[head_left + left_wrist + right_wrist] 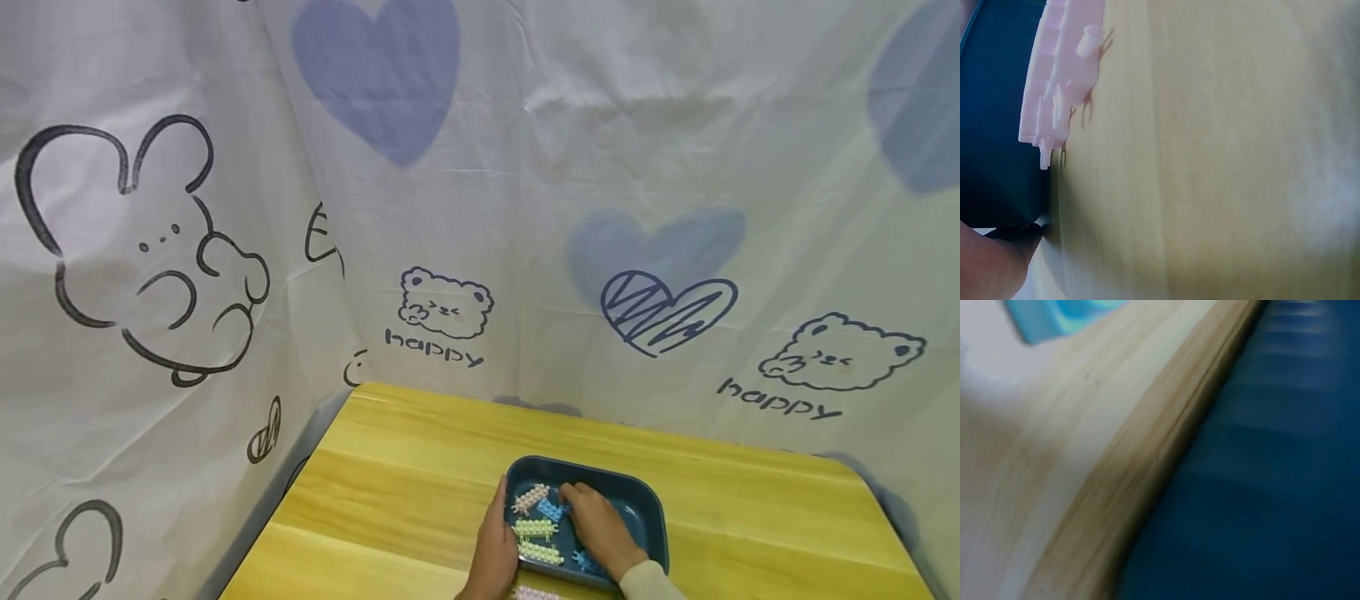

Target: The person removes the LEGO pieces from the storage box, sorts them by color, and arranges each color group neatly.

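A dark teal tray [651,521] stands on the table and holds several studded plastic pieces with small pegs. My left hand [495,542] lies along the tray's left side, fingers straight against its wall. Inside the tray is my right hand [600,521], bent downward with its fingertips right beside a blue piece [551,510]; I cannot tell if it pinches anything. To the left of that lie a peach piece [531,498] and two yellow-green pieces [534,528]. Another blue piece [587,562] sits partly hidden below the right wrist.
A pink plastic piece [1063,69] lies on the wood-grain table [1222,150] just outside the tray's near side. In the right wrist view a blurred light blue thing [1066,315] appears at the upper left. Printed cloth [525,217] hangs behind and left of the table.
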Demonstrator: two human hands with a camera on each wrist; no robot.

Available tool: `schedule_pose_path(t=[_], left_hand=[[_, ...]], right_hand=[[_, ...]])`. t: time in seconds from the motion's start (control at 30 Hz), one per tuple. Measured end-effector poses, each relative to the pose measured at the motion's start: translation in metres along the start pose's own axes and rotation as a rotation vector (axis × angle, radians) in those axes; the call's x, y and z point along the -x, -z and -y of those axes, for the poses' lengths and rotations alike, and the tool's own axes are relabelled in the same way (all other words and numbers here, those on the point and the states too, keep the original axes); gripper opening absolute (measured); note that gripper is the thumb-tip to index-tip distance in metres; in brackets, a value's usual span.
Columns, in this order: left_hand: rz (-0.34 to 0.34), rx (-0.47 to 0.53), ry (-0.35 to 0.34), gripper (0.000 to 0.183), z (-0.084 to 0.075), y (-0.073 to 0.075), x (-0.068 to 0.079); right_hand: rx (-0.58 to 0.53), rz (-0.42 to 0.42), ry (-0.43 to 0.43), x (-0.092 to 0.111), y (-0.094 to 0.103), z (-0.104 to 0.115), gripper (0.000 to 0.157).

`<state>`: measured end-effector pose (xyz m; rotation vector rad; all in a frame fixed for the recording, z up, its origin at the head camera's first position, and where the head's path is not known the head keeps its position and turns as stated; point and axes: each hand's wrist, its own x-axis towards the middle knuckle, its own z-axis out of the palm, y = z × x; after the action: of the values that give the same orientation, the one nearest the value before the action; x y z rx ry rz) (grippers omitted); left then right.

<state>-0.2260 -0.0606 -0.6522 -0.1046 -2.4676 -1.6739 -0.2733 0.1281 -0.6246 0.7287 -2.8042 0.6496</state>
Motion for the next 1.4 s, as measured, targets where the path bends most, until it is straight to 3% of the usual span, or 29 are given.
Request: schedule_pose_path(t=[0.5, 0.9, 1.13, 1.4], left_hand=[[0.01, -0.006, -0.006, 0.065, -0.003, 0.003, 0.0], [0.038, 0.049, -0.002, 0.064, -0.007, 0.004, -0.001], [-0.002, 0.018, -0.029, 0.064, -0.005, 0.002, 0.001], [0.004, 0.04, -0.015, 0.064, -0.007, 0.003, 0.001]], right_hand=[[-0.023, -0.052, 0.017, 0.005, 0.006, 0.002, 0.028], [-0.048, -0.112, -0.007, 0.01, 0.02, 0.008, 0.026], [-0.039, -0.112, -0.047, 0.018, 0.029, 0.012, 0.024], [-0.049, -0.13, -0.056, 0.027, 0.042, 0.017, 0.025]])
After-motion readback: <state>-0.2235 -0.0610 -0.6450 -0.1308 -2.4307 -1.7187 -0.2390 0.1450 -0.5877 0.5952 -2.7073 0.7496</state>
